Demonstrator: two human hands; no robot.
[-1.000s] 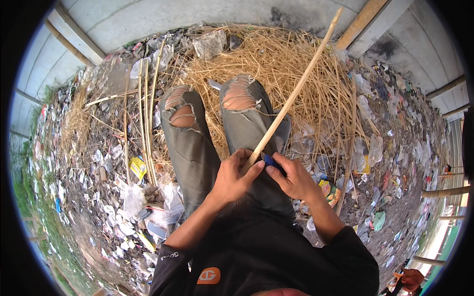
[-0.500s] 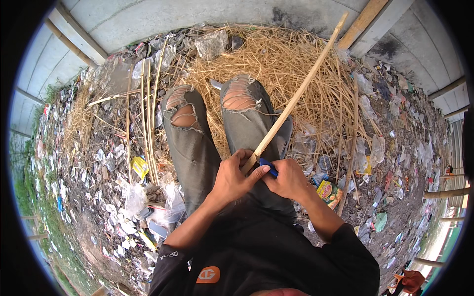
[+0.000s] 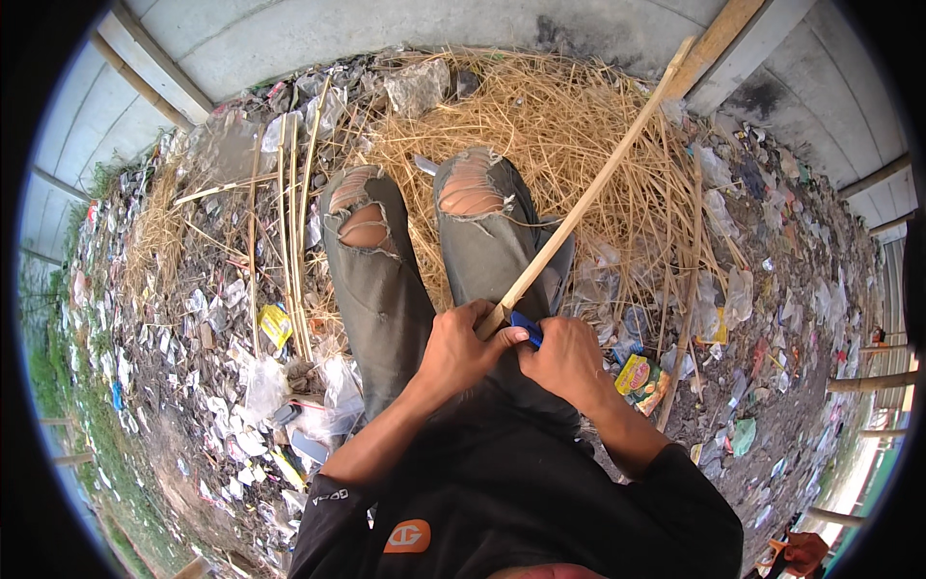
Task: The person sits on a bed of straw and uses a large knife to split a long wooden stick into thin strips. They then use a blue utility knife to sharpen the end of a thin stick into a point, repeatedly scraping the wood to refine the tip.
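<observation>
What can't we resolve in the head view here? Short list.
- Blue-handled tool: only a sliver shows; the right hand covers the rest, so its kind and any blade are unclear.
- Lower end of the bamboo stick: hidden under the left hand.
- Feet: hidden past the knees of the ripped trousers.
- Litter on the ground: too small and warped near the rim to identify.

Dry straw pile, thin bamboo strips leftward, plastic litter over ground.
</observation>
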